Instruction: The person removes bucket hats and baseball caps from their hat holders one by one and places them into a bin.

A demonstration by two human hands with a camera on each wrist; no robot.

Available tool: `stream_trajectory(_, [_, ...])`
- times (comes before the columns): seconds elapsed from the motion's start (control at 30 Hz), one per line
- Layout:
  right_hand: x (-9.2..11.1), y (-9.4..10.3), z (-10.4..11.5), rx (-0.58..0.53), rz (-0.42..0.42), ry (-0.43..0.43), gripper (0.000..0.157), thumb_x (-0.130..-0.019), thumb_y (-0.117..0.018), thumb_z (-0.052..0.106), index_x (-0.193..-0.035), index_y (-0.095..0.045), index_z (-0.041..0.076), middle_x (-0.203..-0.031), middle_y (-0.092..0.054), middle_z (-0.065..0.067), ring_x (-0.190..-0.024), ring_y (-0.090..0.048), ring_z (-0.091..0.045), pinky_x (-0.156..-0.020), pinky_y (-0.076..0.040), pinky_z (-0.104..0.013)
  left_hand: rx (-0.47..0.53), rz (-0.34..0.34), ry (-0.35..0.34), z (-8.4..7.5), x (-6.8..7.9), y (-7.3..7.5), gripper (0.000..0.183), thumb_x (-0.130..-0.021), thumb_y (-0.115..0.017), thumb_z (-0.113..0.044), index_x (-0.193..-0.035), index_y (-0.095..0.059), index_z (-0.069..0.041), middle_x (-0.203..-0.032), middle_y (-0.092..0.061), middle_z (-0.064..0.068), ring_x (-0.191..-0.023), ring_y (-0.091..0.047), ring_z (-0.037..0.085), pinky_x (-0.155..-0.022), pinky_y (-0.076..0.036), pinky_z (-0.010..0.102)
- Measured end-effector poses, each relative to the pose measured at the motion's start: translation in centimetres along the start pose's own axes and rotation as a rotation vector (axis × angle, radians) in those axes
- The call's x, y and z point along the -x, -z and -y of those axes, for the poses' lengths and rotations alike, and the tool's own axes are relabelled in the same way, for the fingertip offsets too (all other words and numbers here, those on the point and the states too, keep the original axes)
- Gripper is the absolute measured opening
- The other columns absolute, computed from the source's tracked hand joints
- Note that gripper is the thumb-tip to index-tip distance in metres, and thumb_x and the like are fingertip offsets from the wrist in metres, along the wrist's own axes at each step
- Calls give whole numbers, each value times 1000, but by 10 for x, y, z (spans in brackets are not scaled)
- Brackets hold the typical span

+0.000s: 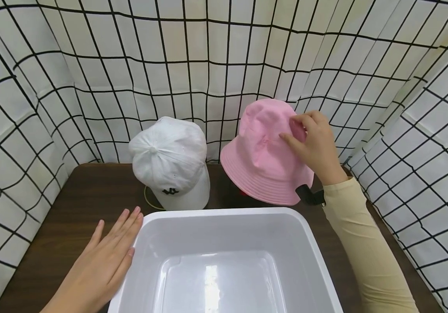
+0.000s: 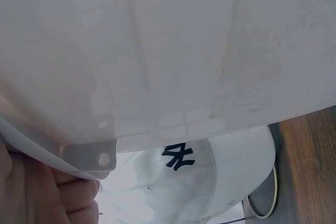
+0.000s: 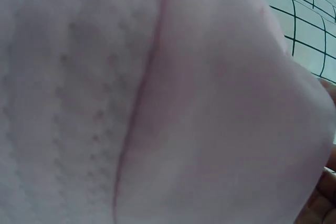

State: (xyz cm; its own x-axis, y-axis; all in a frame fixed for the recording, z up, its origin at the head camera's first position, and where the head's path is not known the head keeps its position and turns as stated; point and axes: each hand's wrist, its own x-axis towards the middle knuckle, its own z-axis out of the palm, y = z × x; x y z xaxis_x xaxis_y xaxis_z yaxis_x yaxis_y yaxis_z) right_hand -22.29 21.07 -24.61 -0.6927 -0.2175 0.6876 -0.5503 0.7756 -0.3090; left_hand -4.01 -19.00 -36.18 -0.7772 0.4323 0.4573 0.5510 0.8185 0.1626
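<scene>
At the back right, a pink bucket hat (image 1: 261, 148) leans with its brim tilted down to the front. My right hand (image 1: 318, 145) pinches the right side of its crown between thumb and fingers. Pink cloth and the stitched brim (image 3: 68, 103) fill most of the right wrist view. To the left of it a white baseball cap (image 1: 169, 152) with a dark embroidered logo faces forward. My left hand (image 1: 108, 256) lies with straight fingers along the left edge of a white plastic basin (image 1: 216, 212). From the left wrist, the basin's outer wall (image 2: 173, 51) hides part of the cap.
The basin stands on a dark wooden tabletop (image 1: 59, 234), in front of both hats. Black wire grid panels (image 1: 208, 63) over white sheeting enclose the back and sides. A thin yellowish loop (image 1: 148, 201) shows beside the cap. Something dark lies in the shade under the pink brim.
</scene>
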Motion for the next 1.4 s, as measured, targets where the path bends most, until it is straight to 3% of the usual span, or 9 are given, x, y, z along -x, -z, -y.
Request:
stream_trajectory(0.2, [-3,-4,-3,-25,-5,-62,26,-78,-77,11,-94,-68,-8,-86,-54,-19,-79,-47,-31,-68,-34,-35,2,8,8,-3,-2,3,53,-98,-44,-16,-147,-30,-3,-154,-24,7,-143,-11,14,-115,1,40])
stream_trajectory(0.5, [-6,-9,-5,-57,-32,-90,13,-80,-72,6,-80,-69,-6,-70,-49,-12,-70,-44,-26,-63,-30,-31,13,11,19,-4,-1,4,54,-97,-45,-16,-147,-30,-4,-153,-26,8,-143,-12,15,-115,1,39])
stream_trajectory(0.7, [-6,-4,-7,-95,-39,-161,13,-83,-70,5,-84,-70,-7,-78,-59,-16,-74,-53,-21,-64,-36,-20,21,8,20,-4,-1,3,53,-98,-44,-18,-148,-29,-5,-155,-23,5,-143,-13,15,-115,0,37])
stream_trajectory(0.9, [-8,-4,-5,-132,-63,-198,15,-84,-69,8,-82,-70,-7,-76,-60,-9,-75,-57,-16,-66,-41,-14,10,15,22,-4,0,5,53,-98,-44,-17,-147,-30,-3,-155,-22,6,-143,-12,15,-115,1,38])
stream_trajectory(1.17, [-9,-6,-3,-170,-121,-217,15,-89,-64,7,-87,-64,-9,-85,-61,-13,-81,-62,-24,-68,-43,-12,12,13,17,-3,0,4,52,-99,-42,-19,-147,-30,-4,-153,-26,8,-143,-12,14,-115,0,39])
stream_trajectory(1.4, [-9,-6,0,-196,-180,-211,17,-95,-55,8,-95,-55,-9,-92,-59,-20,-80,-56,-20,-69,-41,-16,13,15,23,-3,0,4,53,-99,-44,-18,-147,-30,-3,-154,-24,6,-143,-12,15,-115,0,39])
